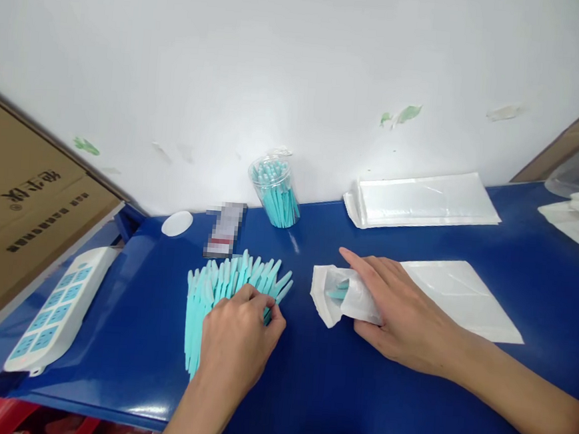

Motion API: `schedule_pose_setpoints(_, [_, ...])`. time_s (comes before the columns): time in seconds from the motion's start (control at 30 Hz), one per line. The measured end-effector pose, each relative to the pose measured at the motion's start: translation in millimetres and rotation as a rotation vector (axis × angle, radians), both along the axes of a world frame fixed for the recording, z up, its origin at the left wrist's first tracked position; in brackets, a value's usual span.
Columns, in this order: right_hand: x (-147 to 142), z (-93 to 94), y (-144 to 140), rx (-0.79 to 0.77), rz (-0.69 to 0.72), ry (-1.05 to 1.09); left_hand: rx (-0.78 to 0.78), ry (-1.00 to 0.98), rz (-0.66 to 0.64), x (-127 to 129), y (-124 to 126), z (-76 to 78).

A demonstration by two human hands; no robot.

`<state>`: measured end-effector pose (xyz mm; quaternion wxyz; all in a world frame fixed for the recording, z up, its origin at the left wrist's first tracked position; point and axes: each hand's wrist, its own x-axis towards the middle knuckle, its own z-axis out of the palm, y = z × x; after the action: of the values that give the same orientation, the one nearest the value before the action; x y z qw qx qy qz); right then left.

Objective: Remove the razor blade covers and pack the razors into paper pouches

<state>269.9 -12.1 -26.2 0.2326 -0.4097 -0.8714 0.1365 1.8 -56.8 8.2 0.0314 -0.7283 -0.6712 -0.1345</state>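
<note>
My left hand (237,336) rests on the near end of a fanned row of turquoise plastic sticks (224,285) lying flat on the blue counter (335,394), left of centre. Its fingers are curled, with the fingertips (272,316) pinched at the right edge of the fan on one or two sticks; I can't tell whether a stick is actually lifted or only touched.

My right hand (402,313) lies to the right, pressing down on a small white pouch (338,298). The index finger stretches along the pouch's far edge while the thumb and palm pin it near side; the pouch mouth faces left toward the fan and a bit of turquoise shows inside, so at least one stick already sits in it. This grip is a flat, loose hold, not a closed fist.

I judge the sticks light, stiff and smooth, likely to slide over each other and scatter if nudged, so taking one by its right-hand tip where it stands clear of its neighbours looks best. The pouch looks thin, soft and crinkly; it needs holding near the mouth to keep it open.

Beyond, a clear jar (274,192) of the same sticks stands at the far edge by the wall, a white lid (177,223) to its left. A stack of clear bags (421,199) lies far right, a flat white sheet (458,297) under my right wrist, a power strip (59,306) at near left.
</note>
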Motion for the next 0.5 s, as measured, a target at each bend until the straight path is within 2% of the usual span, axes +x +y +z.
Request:
schedule_pose_setpoints(0.07, [1,1.3,0,-0.024,0.007,0.058,0.034,-0.244,0.035,-3,-4,12.6])
schedule_pose_setpoints(0.13, [1,1.2,-1,-0.047,0.021,0.108,0.158,-0.627,0.147,-1,-10,21.4])
schedule_pose_setpoints(0.2, [0,0.6,-2,-0.065,0.032,0.155,0.331,-0.951,0.269,9,-14,22.5])
schedule_pose_setpoints(0.23, [-1,0.3,-3,-0.07,0.033,0.179,0.398,-1.023,0.287,18,-16,20.1])
schedule_pose_setpoints(0.3, [-2,-0.1,-5,-0.061,0.033,0.228,0.434,-1.058,0.218,38,-15,11.6])
schedule_pose_setpoints(0.4, [-2,0.1,-6,-0.005,0.033,0.29,0.335,-0.953,0.01,62,-13,-1.8])
schedule_pose_setpoints(0.5, [-1,0.1,-5,0.008,0.04,0.311,0.282,-0.818,-0.097,66,-17,-8.4])
